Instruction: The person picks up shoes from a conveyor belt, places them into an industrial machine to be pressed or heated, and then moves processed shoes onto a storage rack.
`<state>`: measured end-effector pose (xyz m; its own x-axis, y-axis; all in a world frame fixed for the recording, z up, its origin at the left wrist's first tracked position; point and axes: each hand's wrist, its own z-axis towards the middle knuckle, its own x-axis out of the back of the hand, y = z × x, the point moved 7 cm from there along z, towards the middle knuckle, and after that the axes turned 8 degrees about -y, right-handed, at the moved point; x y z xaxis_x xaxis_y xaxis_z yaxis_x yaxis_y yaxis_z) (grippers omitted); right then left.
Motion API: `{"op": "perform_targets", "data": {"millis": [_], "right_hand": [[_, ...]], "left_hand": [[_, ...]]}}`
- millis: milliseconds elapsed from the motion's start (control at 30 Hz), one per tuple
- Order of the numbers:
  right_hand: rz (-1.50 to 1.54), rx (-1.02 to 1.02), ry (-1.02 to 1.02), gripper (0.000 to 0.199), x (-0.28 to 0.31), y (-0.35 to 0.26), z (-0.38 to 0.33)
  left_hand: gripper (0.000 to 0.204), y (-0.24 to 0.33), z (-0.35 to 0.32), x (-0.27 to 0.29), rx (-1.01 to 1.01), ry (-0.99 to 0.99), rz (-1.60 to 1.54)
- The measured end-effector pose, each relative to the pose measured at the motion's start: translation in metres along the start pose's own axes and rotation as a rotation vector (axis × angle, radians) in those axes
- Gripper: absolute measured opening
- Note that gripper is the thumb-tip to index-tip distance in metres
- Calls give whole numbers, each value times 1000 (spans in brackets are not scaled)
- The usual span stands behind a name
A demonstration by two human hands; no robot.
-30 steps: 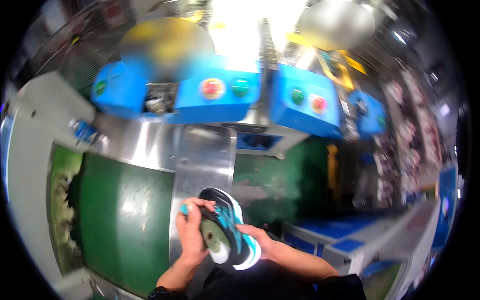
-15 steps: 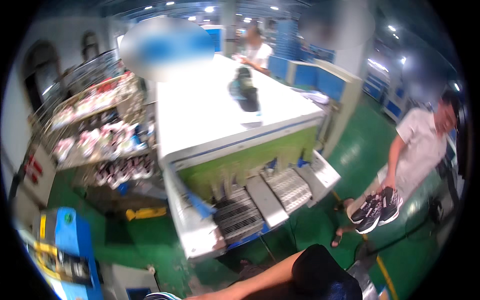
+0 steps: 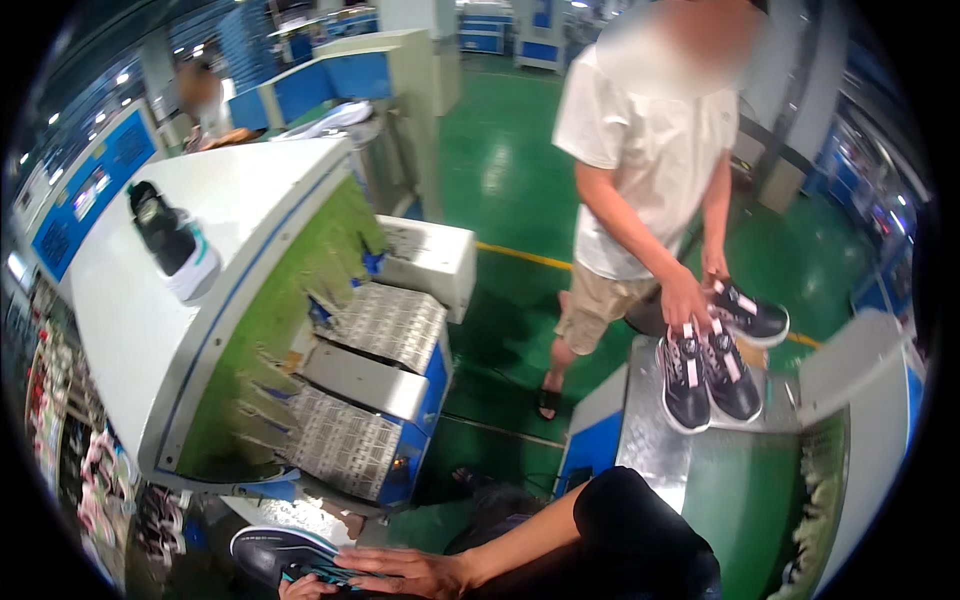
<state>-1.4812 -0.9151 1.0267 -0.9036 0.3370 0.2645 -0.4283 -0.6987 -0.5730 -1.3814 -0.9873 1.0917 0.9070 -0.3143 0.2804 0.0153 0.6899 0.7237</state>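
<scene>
At the lower edge, left of centre, a dark sneaker (image 3: 275, 555) with a pale sole edge and teal trim is between my hands. My right hand (image 3: 405, 570) reaches across from the right, its fingers laid over the sneaker's lacing. Only a few fingers of my left hand (image 3: 305, 588) show, bent against the sneaker's near side; the rest falls outside the picture. Another black sneaker (image 3: 165, 235) with a white and teal sole rests on the white machine top (image 3: 110, 310), out of my hands' reach.
Two conveyor outlets (image 3: 345, 440) jut from the machine under a green fringed curtain. At right a person (image 3: 650, 150) handles three dark sneakers (image 3: 735, 385) at a metal-edged green conveyor (image 3: 735, 520). Racks of shoes (image 3: 100, 480) stand at far left.
My view has swung right. The sneaker and my hands have come into view at the lower edge. The other person now has the carried sneakers at the right-hand conveyor.
</scene>
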Motion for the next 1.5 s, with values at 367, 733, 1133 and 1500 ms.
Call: {"op": "perform_targets", "data": {"millis": [367, 733, 1133, 1500], "right_hand": [[-309, -109, 120, 30, 54, -35, -41], [-204, -579, 480, 87, 222, 81, -27], [-514, -776, 250, 71, 249, 218, 16], [-546, -261, 252, 80, 160, 151, 337]], "left_hand": [[35, 58, 13, -78, -298, -660, -119], [25, -31, -18, -80, 279, -372, 90], [22, -73, 15, -47, 387, -26, 525], [32, -131, 20, -37, 381, -85, 352]]}}
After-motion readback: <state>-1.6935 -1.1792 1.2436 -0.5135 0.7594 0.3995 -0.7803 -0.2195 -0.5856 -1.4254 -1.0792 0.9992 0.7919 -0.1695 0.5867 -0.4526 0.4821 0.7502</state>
